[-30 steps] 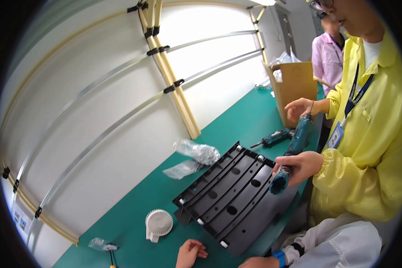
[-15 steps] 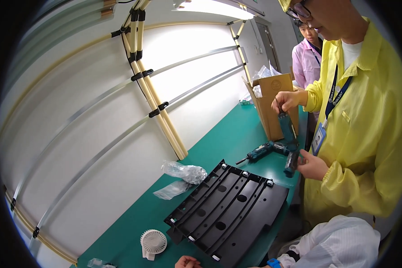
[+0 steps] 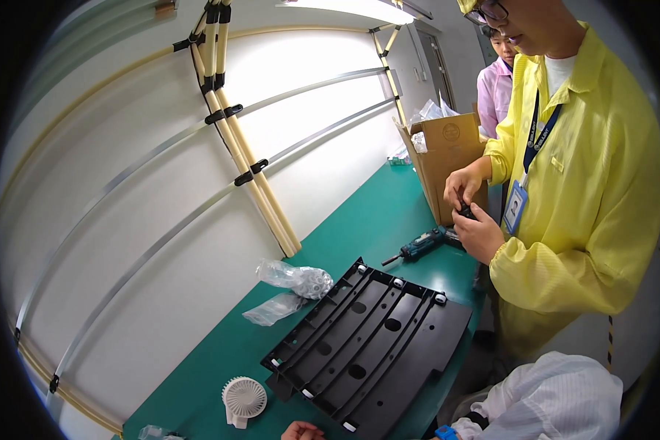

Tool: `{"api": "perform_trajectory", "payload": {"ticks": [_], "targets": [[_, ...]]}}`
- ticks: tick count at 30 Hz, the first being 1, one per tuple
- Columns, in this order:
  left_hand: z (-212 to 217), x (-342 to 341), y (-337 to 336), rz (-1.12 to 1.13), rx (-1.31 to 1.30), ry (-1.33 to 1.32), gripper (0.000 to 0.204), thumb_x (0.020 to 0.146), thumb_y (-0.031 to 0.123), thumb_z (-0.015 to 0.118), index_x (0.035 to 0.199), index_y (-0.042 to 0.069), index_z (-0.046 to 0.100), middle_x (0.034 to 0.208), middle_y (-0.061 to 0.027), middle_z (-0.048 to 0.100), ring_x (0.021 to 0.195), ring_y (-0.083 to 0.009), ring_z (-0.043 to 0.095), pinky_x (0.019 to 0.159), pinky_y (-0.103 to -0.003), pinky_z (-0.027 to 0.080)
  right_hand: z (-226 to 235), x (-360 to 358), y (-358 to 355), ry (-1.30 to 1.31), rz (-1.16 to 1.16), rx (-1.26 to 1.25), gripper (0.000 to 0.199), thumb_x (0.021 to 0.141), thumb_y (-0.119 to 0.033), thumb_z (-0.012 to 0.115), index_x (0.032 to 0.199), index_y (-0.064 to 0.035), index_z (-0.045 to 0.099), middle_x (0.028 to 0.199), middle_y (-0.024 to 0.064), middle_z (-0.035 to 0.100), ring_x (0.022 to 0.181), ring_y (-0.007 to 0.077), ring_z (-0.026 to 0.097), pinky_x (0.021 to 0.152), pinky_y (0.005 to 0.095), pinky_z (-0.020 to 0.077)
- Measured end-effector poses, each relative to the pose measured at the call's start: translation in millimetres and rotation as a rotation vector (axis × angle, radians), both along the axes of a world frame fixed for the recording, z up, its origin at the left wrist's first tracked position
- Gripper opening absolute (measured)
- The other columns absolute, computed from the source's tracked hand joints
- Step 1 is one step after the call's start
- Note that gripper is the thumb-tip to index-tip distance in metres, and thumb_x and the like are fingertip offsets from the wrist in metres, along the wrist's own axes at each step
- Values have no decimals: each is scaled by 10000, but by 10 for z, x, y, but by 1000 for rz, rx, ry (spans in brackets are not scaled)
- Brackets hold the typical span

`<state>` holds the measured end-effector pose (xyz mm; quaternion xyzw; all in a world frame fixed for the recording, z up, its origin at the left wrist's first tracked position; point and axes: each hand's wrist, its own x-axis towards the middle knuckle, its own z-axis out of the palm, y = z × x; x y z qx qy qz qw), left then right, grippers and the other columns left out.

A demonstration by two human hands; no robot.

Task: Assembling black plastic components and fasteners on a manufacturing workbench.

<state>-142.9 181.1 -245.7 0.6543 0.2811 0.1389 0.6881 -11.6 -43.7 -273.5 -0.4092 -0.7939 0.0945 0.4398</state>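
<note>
Only the knuckles of my left hand point(image 3: 301, 431) show at the bottom edge, beside the near corner of a black ribbed plastic panel point(image 3: 374, 341) that lies flat on the green table point(image 3: 359, 235). Whether its fingers hold anything is hidden. My right hand is out of frame; only its white sleeve point(image 3: 550, 400) and a blue wristband point(image 3: 445, 433) show. A person in a yellow coat point(image 3: 579, 198) stands at the right, both hands closed on a small dark object point(image 3: 466, 213).
A teal power screwdriver point(image 3: 424, 246) lies beyond the panel. A small white fan point(image 3: 243, 398) sits near the front left. Two clear plastic bags point(image 3: 295, 279) lie by the wall. An open cardboard box point(image 3: 447, 158) stands at the back, with a person in pink point(image 3: 495, 92) behind it.
The view has tilted up, so my hands slid toward the bottom edge and my right hand left the frame. The person in yellow raised both hands from the panel to chest height.
</note>
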Motion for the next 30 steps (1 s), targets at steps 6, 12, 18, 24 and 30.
{"api": "perform_trajectory", "payload": {"ticks": [6, 12, 18, 24, 30], "targets": [[-60, 22, 26, 10, -3, 13, 93, 987, 66, 476, 1005, 10, 549, 883, -114, 621, 699, -178, 625, 637, -271, 527, -116, 61, 48, 15, 26, 18, 221, 888, -228, 652, 742, -95, 552, 681, 68, 533, 622, 259, 567, 514, 369, 440], [-29, 13, 13, -10, 3, 3, 96, 989, 65, 474, 1020, 9, 546, 889, -116, 621, 703, -178, 626, 639, -273, 528, -120, 14, 9, -29, -1, -23, 225, 889, -234, 642, 754, -75, 558, 689, 94, 546, 628, 291, 572, 520, 396, 442], [-104, 9, 66, -7, 6, 3, 99, 985, 61, 474, 1019, 6, 548, 892, -113, 619, 710, -177, 628, 641, -269, 528, -157, 24, 51, -39, 10, -36, 228, 893, -259, 626, 768, -75, 575, 710, 106, 569, 640, 306, 583, 523, 411, 442], [-128, -2, 98, 14, -14, 0, 92, 984, 62, 475, 1010, 11, 547, 895, -113, 618, 712, -177, 630, 634, -266, 527, -232, 34, 140, -48, 33, -37, 237, 906, -298, 607, 810, -82, 585, 734, 108, 590, 658, 309, 594, 535, 420, 451], [-210, 37, 117, 3, 10, 4, 86, 983, 66, 480, 1013, 16, 543, 879, -113, 623, 705, -179, 630, 635, -264, 525, 830, -125, 257, -282, 511, -518, 373, 984, -342, 513, 1293, -135, 541, 863, 122, 684, 664, 282, 635, 500, 354, 459]]}}
